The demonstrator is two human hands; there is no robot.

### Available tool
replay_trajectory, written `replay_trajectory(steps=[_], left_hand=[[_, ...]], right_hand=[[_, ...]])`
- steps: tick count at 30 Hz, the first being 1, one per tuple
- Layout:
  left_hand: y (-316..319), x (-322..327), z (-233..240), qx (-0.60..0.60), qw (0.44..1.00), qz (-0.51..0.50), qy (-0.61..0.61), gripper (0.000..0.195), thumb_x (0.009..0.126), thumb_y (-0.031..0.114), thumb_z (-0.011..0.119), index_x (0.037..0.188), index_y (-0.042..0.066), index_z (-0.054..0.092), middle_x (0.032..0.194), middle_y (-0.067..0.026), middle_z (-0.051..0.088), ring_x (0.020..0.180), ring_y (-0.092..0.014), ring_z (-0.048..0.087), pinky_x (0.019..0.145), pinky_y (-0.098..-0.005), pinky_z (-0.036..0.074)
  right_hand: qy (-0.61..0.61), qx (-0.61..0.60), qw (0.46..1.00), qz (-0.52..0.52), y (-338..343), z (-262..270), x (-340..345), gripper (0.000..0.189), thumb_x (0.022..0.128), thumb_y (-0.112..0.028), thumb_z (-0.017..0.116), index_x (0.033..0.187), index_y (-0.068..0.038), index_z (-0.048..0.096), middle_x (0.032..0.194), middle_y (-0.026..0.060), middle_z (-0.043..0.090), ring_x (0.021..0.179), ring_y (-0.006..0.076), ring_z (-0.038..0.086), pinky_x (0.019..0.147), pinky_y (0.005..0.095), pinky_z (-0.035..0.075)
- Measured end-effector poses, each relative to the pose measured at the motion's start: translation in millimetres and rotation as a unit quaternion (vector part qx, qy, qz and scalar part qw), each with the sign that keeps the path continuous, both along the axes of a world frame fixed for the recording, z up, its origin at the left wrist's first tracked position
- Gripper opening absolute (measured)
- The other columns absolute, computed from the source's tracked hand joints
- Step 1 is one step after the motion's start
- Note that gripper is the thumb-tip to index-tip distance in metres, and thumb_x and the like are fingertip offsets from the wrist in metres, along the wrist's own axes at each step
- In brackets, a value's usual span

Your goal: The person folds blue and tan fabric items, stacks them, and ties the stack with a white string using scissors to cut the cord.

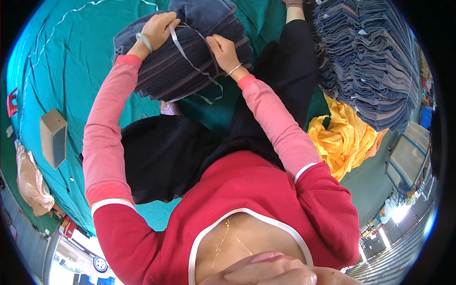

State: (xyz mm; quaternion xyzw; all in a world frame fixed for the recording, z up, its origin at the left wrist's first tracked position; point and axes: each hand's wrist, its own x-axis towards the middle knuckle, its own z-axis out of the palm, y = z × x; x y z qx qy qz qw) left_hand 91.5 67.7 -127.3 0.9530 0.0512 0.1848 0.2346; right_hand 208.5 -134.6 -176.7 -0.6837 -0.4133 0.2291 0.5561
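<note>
A thick bundle of folded dark blue-grey cloths (192, 62) lies before me, its folded edges showing in rows. A narrow white strap (182, 51) runs across it, and a loose end curls down past the near side. My left hand (156, 31) is at the top left of the bundle, closed on the strap between thumb and fingers. Over the bundle's right part, my right hand (225, 53) grips another length of the strap. Whether the strap is knotted under the hands cannot be made out.
Tall stacks of similar folded cloths (377, 67) stand at the right, with a crumpled yellow cloth (342, 139) below them. A wooden block (53, 139) and white string (44, 50) lie on the green ground sheet (89, 74) at the left.
</note>
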Motion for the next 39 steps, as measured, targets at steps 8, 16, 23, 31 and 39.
replay_trajectory(steps=[8,16,23,31,39], left_hand=[[-23,-12,11,0.04,0.998,-0.016,-0.034,0.011,0.084,0.013,0.054,0.08,0.004,0.05,0.073,-0.0123,0.052,0.072,-0.032,0.052,0.067,-0.0364,0.04],[-49,-12,23,0.068,0.991,-0.109,-0.032,0.011,0.08,0.009,0.057,0.075,0.005,0.048,0.073,-0.0098,0.051,0.071,-0.027,0.051,0.065,-0.0335,0.037],[-50,-7,8,0.054,0.98,-0.185,-0.049,0.011,0.073,0.005,0.06,0.075,0.005,0.049,0.073,-0.0073,0.051,0.068,-0.025,0.052,0.063,-0.0318,0.037],[-45,8,-12,0.064,0.98,-0.188,-0.03,0.01,0.071,0.005,0.057,0.079,0.005,0.051,0.072,-0.0083,0.051,0.068,-0.026,0.052,0.066,-0.0334,0.038],[-58,0,7,0.112,0.989,-0.1,0.014,0.004,0.078,0.01,0.053,0.078,0.008,0.049,0.074,-0.0063,0.054,0.071,-0.025,0.054,0.066,-0.033,0.037]], right_hand=[[0.349,0.071,0.934,-0.013,-28,42,-8,0.036,0.092,-0.021,0.048,0.06,-0.01,0.036,0.052,-0.0044,0.031,0.045,0.005,0.029,0.042,0.0213,0.024],[0.104,0.006,0.991,-0.086,-62,18,-52,0.038,0.093,-0.024,0.047,0.063,-0.003,0.038,0.055,0.0071,0.035,0.048,0.0164,0.034,0.046,0.0302,0.028],[-0.055,-0.03,0.995,-0.082,-78,-13,-62,0.029,0.09,-0.019,0.047,0.068,-0.001,0.045,0.062,0.0218,0.046,0.06,0.0422,0.048,0.05,0.0421,0.037],[-0.085,-0.075,0.991,-0.066,-93,-44,-62,0.027,0.09,-0.018,0.048,0.069,-0.001,0.048,0.066,0.0217,0.051,0.065,0.0421,0.052,0.053,0.0442,0.039],[0.055,-0.046,0.988,-0.134,-95,-14,-60,0.021,0.086,-0.017,0.052,0.073,-0.001,0.049,0.058,0.0153,0.047,0.049,0.023,0.039,0.051,0.0333,0.036]])
